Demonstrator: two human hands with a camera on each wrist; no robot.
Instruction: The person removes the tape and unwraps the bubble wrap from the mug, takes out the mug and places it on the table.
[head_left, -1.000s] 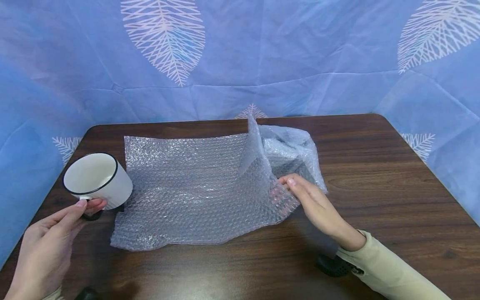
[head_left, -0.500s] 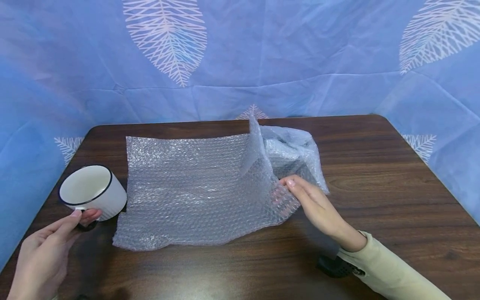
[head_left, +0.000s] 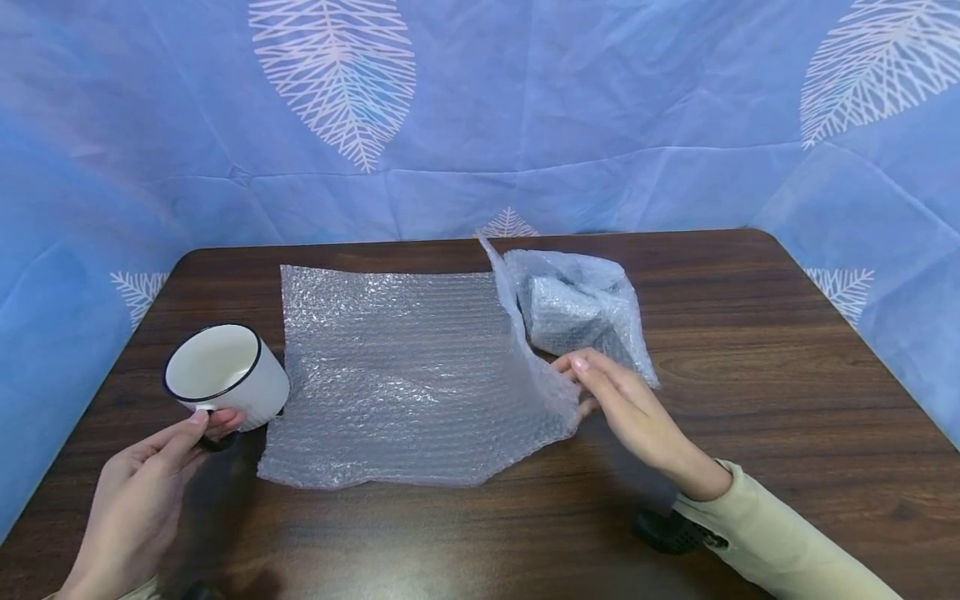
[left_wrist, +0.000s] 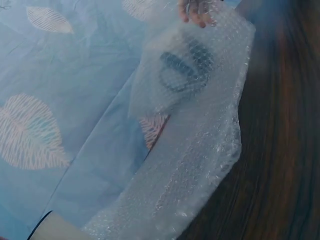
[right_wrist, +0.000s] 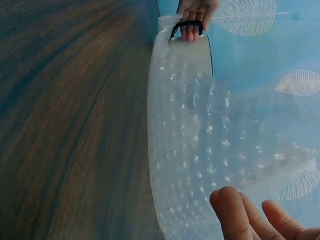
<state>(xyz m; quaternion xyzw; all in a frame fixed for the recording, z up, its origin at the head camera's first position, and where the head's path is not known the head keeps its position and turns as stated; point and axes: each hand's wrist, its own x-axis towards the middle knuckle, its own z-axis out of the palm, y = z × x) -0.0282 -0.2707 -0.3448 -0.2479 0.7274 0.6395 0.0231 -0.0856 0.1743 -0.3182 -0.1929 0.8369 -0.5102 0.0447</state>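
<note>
White mug (head_left: 238,385) tilts at left of the head view, which alone shows its pale inside; from the right wrist, I see the left hand (head_left: 146,487) gripping, fingers through its dark handle (right_wrist: 188,23). The right hand (head_left: 633,412), its grip loosely spread, meets the bubble wrap (head_left: 397,375). Only the left wrist view shows dark curves (left_wrist: 179,65) inside the bundle (head_left: 566,312).

I face a blue cloth (head_left: 600,100) with white leaf prints (head_left: 337,67) up top. My brown table (head_left: 750,350) shines at bottom centre.

Both hands (head_left: 146,487) (head_left: 633,412) forward, well apart
</note>
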